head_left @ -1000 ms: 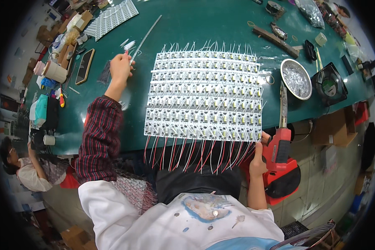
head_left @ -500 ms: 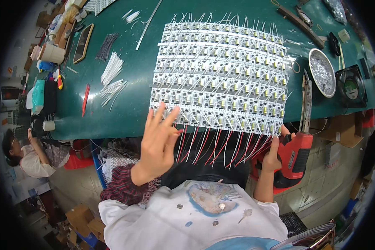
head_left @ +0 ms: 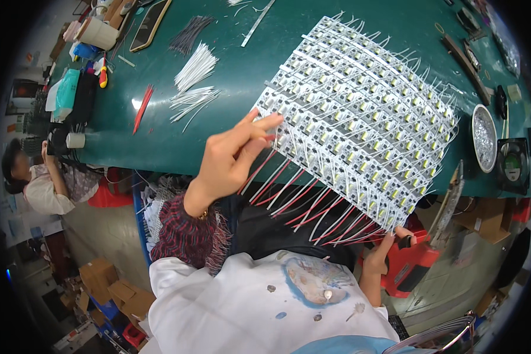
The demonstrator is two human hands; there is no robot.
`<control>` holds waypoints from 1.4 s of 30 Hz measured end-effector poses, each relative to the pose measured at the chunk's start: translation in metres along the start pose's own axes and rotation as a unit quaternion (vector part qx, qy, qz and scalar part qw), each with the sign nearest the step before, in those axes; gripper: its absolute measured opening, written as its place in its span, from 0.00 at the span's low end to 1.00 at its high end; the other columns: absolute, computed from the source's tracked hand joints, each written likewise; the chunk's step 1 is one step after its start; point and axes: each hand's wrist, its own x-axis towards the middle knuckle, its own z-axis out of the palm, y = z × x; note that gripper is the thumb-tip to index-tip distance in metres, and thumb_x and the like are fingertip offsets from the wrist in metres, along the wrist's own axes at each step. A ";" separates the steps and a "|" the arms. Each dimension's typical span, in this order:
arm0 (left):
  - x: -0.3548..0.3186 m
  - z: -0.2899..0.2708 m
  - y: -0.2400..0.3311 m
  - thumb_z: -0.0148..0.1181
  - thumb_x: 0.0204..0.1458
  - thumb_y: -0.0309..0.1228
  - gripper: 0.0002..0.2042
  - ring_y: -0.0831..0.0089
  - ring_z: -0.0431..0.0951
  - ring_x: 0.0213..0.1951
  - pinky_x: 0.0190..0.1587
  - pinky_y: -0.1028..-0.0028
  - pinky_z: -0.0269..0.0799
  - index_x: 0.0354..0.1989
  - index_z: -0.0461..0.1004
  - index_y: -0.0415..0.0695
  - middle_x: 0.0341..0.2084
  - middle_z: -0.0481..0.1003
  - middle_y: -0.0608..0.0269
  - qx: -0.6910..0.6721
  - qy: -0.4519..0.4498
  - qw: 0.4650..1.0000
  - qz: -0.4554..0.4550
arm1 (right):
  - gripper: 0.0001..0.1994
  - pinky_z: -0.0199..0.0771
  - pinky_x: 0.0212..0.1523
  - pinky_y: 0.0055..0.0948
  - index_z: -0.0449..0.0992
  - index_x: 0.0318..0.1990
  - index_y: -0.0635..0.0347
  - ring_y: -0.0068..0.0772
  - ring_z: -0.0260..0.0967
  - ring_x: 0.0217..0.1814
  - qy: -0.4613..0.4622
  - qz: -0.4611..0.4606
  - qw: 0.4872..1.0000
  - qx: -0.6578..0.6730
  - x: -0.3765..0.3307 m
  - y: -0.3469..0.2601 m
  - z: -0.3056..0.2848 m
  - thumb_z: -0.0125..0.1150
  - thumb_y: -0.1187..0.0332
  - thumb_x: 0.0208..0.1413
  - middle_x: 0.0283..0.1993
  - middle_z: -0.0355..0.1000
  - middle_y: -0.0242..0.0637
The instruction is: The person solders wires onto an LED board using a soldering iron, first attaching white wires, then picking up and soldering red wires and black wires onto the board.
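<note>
left hand (head_left: 233,156) open, fingertips touching near-left corner of led panel (head_left: 360,115). right hand (head_left: 389,251) closed around red tool (head_left: 416,265) below worktop (head_left: 177,138) edge. panel flat on green worktop, red and white leads (head_left: 304,200) hanging over near edge. white wire bundles (head_left: 194,82) left of panel; round metal dish (head_left: 484,138) to right.

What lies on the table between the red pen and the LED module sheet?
In the head view, loose bundles of white wires lie on the green table between the red pen and the LED module sheet.
</note>
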 end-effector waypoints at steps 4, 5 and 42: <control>0.009 0.000 0.005 0.51 0.56 0.23 0.06 0.70 0.78 0.37 0.48 0.69 0.69 0.31 0.73 0.33 0.38 0.78 0.52 0.016 0.119 0.992 -0.024 | 0.11 0.65 0.40 0.27 0.66 0.41 0.66 0.31 0.66 0.36 -0.076 -0.083 0.992 -0.053 0.001 0.003 -0.011 0.57 0.74 0.52 0.37 0.66 0.41; 0.010 0.001 0.007 0.53 0.55 0.22 0.06 0.73 0.79 0.31 0.38 0.76 0.73 0.30 0.74 0.34 0.36 0.79 0.55 0.050 0.219 0.974 -0.036 | 0.12 0.65 0.40 0.26 0.66 0.43 0.66 0.30 0.66 0.36 -0.098 -0.086 0.991 -0.029 -0.001 0.003 -0.014 0.58 0.72 0.53 0.37 0.67 0.41; 0.025 0.030 0.005 0.60 0.48 0.20 0.08 0.65 0.69 0.17 0.20 0.70 0.63 0.23 0.66 0.39 0.17 0.68 0.59 0.092 0.236 0.952 -0.172 | 0.16 0.65 0.31 0.23 0.71 0.48 0.68 0.23 0.66 0.26 -0.358 0.032 0.932 0.055 0.125 -0.089 0.020 0.51 0.72 0.52 0.28 0.69 0.31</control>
